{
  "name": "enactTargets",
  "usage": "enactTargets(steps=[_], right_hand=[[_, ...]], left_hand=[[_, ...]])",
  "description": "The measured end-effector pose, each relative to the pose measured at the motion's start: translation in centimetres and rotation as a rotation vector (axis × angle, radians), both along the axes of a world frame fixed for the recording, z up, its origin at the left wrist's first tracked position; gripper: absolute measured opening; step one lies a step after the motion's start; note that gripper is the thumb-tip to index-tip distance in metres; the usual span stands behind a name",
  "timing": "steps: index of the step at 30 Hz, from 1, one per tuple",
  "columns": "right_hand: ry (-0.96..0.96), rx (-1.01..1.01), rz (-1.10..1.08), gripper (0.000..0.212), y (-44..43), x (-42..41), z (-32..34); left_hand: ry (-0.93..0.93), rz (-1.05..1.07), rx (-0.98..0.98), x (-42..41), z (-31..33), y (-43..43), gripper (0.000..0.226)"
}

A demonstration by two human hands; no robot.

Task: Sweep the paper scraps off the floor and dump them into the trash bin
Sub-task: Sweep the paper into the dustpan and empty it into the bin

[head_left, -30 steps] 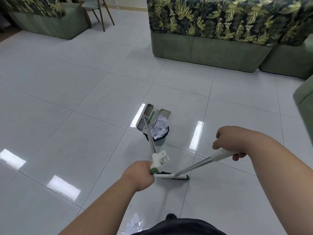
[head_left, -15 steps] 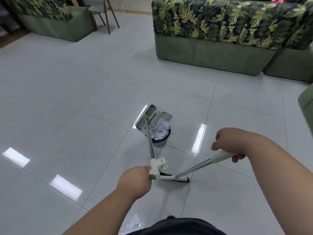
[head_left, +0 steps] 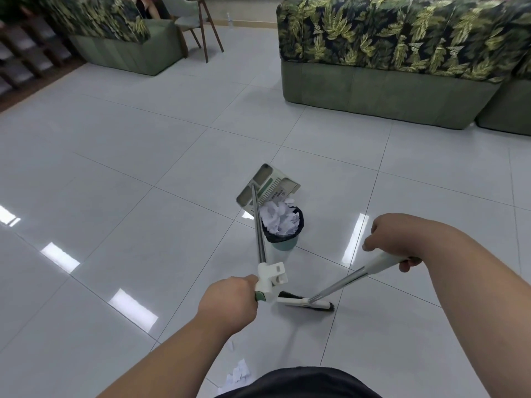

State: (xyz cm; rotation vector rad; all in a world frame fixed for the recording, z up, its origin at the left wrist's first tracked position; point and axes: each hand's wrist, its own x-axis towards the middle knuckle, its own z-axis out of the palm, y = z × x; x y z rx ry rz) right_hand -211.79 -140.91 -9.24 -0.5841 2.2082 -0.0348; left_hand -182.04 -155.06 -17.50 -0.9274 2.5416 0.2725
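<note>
My left hand (head_left: 228,303) grips the handle end of a long-handled dustpan (head_left: 268,185), whose pan is tipped over a small green trash bin (head_left: 283,229) lined with a black bag. White paper scraps (head_left: 280,218) fill the bin to its rim. My right hand (head_left: 393,239) grips the white handle of a broom (head_left: 306,301); its head rests on the floor just right of my left hand. A few more paper scraps (head_left: 238,379) lie on the tiles near my body.
A leaf-patterned green sofa (head_left: 388,58) stands behind the bin, with another sofa part (head_left: 505,110) to its right. An armchair (head_left: 115,35) and a wooden-legged chair (head_left: 198,27) stand at the back left. Glossy grey tiles (head_left: 115,168) stretch to the left.
The view has tilted up slightly and the pan has tipped higher over the bin. Both hands keep their grips; the broom head stays on the floor.
</note>
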Motion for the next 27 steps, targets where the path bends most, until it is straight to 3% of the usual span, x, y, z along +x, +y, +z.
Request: enactTargets(steps=[15, 17, 20, 24, 27], right_hand=[[-0.010, 0.024, 0.100, 0.022, 0.0, 0.2, 0.1], [0.006, 0.139, 0.177, 0.015, 0.2, 0.5, 0.4], [-0.004, 0.299, 0.299, 0.025, 1.0, 0.7, 0.7], [0.063, 0.292, 0.357, 0.012, 2.3, -0.6, 2.4], [0.092, 0.214, 0.232, 0.011, 3.3, -2.1, 3.3]], left_hand=[[0.060, 0.107, -0.050, 1.1, 1.1, 1.7, 0.010], [0.102, 0.176, -0.035, 1.4, 1.3, 1.6, 0.010], [0.206, 0.342, 0.021, 2.1, 1.8, 1.0, 0.015], [0.274, 0.496, 0.047, 3.6, 1.9, -0.2, 0.019], [0.321, 0.605, 0.056, 4.8, 1.3, -0.9, 0.018]])
